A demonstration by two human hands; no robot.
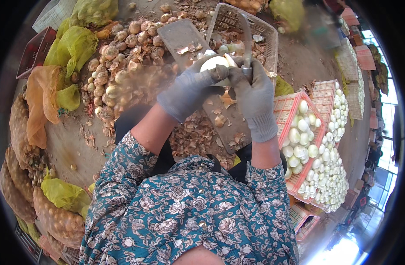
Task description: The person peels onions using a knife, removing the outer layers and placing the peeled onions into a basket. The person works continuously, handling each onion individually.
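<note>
My left hand (199, 82), in a grey work glove, holds a pale peeled onion (214, 63) above a narrow board. In my right hand (252, 86), gloved alike, is a knife (246, 39) with its curved blade pointing away from me. The right thumb and fingers meet the onion's right side, where a pale flap of its layer stands out. Beneath the hands runs the long grey board (182, 34) with scraps of skin on it. A heap of unpeeled onions (133, 39) lies on the floor to the left. The blade's lower part and the handle are partly hidden by the right hand.
A plastic crate (273, 43) with skins and onions stands beyond the hands. Red crates (316, 122) of peeled onions stand at right. Filled net sacks (56, 215) and empty yellow netting (71, 48) lie at left. Loose skins (192, 135) cover the floor below the hands.
</note>
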